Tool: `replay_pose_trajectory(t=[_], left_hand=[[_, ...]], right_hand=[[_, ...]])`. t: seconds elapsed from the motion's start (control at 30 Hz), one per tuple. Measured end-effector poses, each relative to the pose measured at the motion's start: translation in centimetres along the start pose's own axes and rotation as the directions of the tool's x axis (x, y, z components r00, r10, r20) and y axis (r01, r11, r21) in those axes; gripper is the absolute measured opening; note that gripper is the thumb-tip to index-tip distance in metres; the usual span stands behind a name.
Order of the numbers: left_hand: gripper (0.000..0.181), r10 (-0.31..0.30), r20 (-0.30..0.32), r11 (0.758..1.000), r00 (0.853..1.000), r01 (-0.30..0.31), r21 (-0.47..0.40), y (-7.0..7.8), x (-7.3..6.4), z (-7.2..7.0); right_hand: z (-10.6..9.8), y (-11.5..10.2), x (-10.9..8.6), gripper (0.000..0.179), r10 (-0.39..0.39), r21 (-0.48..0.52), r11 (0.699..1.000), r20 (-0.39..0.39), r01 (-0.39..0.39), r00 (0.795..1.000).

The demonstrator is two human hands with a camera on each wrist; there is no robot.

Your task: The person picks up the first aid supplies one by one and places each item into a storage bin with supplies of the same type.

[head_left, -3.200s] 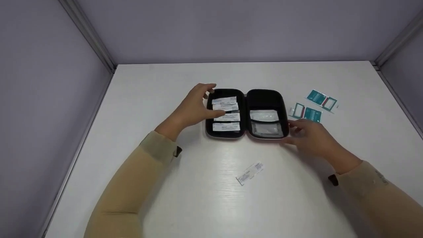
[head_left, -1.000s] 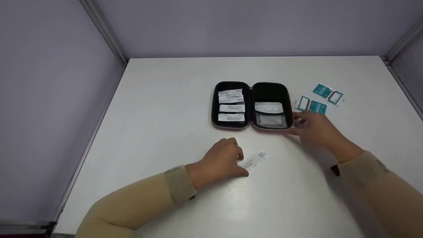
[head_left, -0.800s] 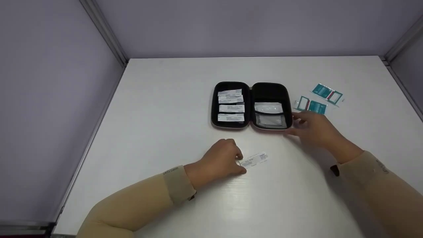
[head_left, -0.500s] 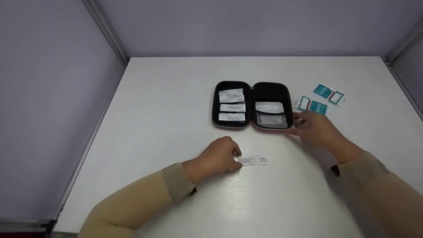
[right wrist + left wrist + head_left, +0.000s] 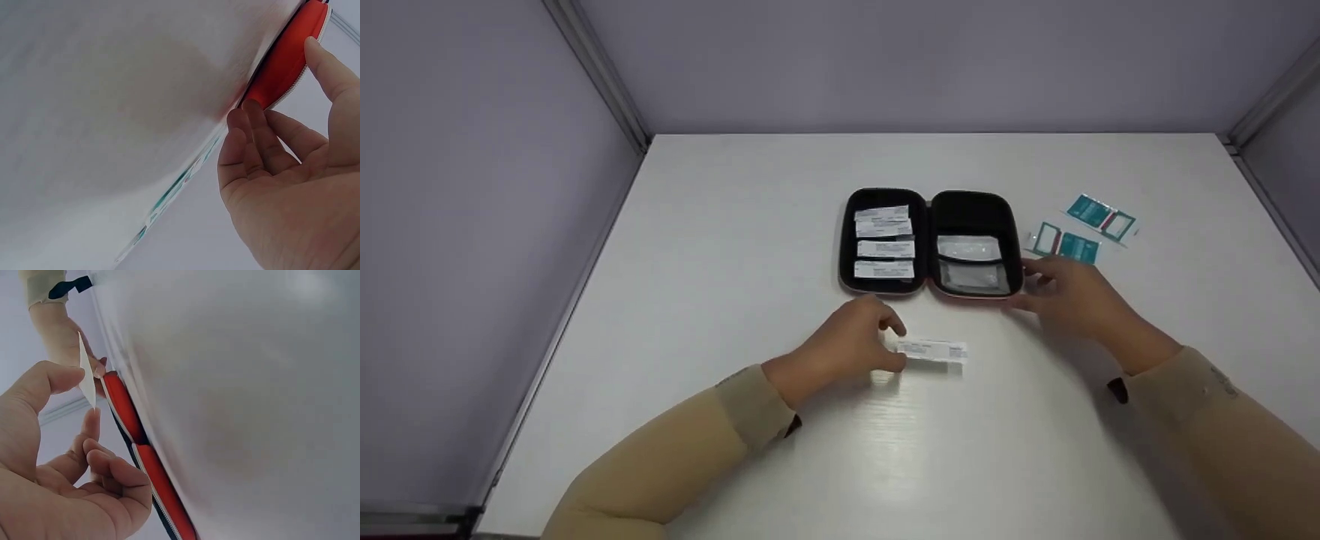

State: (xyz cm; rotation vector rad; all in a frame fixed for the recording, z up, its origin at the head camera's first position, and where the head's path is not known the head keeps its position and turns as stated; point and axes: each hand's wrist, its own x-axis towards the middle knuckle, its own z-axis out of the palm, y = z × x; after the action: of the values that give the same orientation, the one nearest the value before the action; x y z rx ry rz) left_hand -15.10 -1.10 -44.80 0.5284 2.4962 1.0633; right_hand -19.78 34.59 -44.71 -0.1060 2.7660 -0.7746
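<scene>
My left hand (image 5: 851, 341) pinches one end of a slim white paper packet (image 5: 934, 351) with small print, between thumb and forefinger. The packet is lifted over the table, its shadow below it; the left wrist view shows the packet (image 5: 86, 374) edge-on. My right hand (image 5: 1072, 296) grips the near right corner of an open zip case (image 5: 928, 281), black inside. In the right wrist view, thumb and fingers lie against the case's red shell (image 5: 287, 59). Several similar white packets (image 5: 883, 248) fill the case's left half. Clear sachets (image 5: 969, 248) sit in pockets in its right half.
Two teal-and-white packets (image 5: 1102, 217) lie on the white table (image 5: 720, 247) just right of the case, one of them close beside my right hand. Grey panels (image 5: 930, 67) stand behind the table and at both sides.
My left hand went from the case's left half down to the loose packet, turned it level and raised it off the table. My right hand has kept its place at the case corner.
</scene>
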Motion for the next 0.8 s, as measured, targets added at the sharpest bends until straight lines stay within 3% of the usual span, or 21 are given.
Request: replay_pose_trajectory(t=[0.3, 0.6, 0.8], left_hand=[[0.030, 0.026, -0.057, 1.000, 0.998, -0.027, -0.011, -0.6, 0.9, -2.0], [0.029, 0.012, -0.137, 0.998, 0.990, -0.020, -0.053, -0.1, 2.0, -5.3], [0.033, 0.012, -0.166, 1.000, 0.986, -0.013, -0.008, -0.3, 3.4, -7.2]], right_hand=[[0.5, 0.2, 0.3, 0.081, 0.007, -0.006, 1.000, -0.003, -0.007, 1.000], [-0.1, 0.3, 0.5, 0.080, -0.021, -0.013, 1.000, -0.017, 0.020, 1.000], [-0.4, 0.4, 0.5, 0.079, -0.023, -0.017, 1.000, -0.003, 0.023, 1.000]])
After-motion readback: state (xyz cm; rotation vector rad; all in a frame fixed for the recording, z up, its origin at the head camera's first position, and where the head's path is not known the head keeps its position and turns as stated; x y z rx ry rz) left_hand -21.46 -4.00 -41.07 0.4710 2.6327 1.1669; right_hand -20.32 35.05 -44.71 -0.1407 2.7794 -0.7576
